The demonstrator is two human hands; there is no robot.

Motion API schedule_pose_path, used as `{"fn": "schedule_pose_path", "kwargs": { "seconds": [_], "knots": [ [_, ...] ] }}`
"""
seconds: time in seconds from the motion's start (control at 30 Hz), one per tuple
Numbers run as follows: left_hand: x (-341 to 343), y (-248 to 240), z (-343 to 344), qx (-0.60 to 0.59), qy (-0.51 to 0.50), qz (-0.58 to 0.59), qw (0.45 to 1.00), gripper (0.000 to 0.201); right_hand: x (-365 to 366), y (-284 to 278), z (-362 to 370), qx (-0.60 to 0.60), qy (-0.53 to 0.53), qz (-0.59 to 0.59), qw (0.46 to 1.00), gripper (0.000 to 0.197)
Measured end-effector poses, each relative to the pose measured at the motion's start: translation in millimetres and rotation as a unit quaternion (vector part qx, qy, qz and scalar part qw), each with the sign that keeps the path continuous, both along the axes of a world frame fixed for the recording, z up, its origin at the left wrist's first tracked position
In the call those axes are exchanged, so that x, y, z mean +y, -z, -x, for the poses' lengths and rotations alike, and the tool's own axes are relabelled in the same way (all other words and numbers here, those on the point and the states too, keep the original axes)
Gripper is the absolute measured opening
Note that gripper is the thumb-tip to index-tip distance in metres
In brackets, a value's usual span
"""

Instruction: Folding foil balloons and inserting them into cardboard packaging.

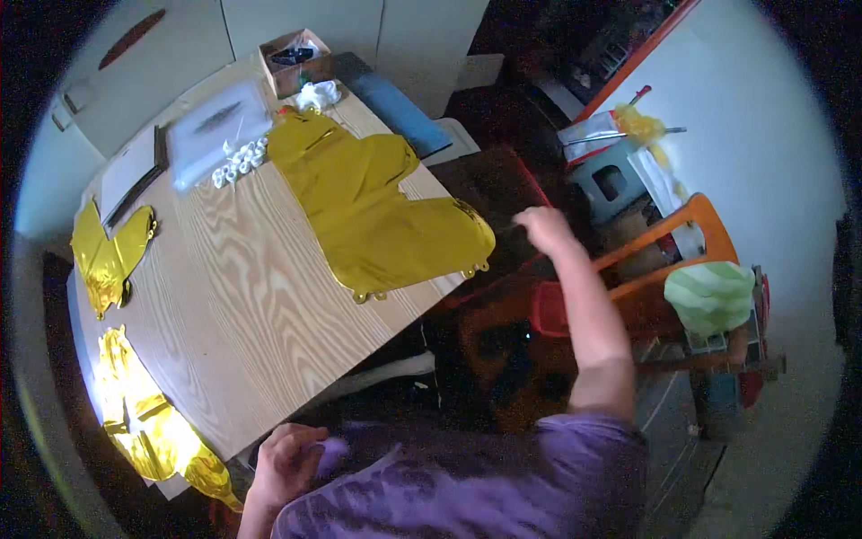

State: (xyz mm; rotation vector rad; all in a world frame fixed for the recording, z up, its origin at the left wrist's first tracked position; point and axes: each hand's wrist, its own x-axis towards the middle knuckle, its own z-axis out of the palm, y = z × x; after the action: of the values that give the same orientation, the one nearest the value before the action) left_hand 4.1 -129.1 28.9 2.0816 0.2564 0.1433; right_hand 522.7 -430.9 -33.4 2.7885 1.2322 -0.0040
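Note:
A large flat gold foil balloon (pixel 377 198) lies across the right side of the wooden table, its rounded end at the right edge and small tabs along its rim. My right hand (pixel 543 229) is stretched out just beyond that end, apart from the foil. Its fingers are closed together, and whatever they may hold is too small to make out. My left hand (pixel 289 463) is close to my body, below the table's near edge, with its fingers curled in. Whether anything is inside them is hidden.
Two more gold foil balloons (pixel 112 256) (pixel 162 431) lie along the table's left edge. Toward the back are white ribbon rolls (pixel 241 162), a clear plastic sheet (pixel 220 130), a grey box (pixel 133 171) and a cardboard box (pixel 294 63). An orange wooden chair (pixel 709 229) stands at the right.

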Motion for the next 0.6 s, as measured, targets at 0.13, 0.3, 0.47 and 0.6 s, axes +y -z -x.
{"fn": "schedule_pose_path", "kwargs": {
  "seconds": [0.13, 0.3, 0.47, 0.6],
  "knots": [
    [-0.5, -3.6, -16.5, -0.005, 0.034, 0.026, 0.999, 0.027, -32.7, 143.6, -65.9, 0.295, 0.284, -0.261, 0.874, 0.031],
    [-1.7, -8.9, 11.6, -0.045, -0.024, -0.049, 0.998, 0.024, 47.6, 161.2, -73.4, 0.159, 0.178, -0.024, 0.971, 0.035],
    [27.0, -34.7, 65.4, -0.051, -0.188, -0.121, 0.973, 0.024, 32.6, 172.5, -104.9, 0.161, 0.259, -0.044, 0.951, 0.039],
    [39.6, -57.2, 123.2, 0.116, -0.257, -0.305, 0.910, 0.050, 30.9, 164.7, -115.2, 0.168, 0.367, -0.093, 0.910, 0.043]
  ]
}}
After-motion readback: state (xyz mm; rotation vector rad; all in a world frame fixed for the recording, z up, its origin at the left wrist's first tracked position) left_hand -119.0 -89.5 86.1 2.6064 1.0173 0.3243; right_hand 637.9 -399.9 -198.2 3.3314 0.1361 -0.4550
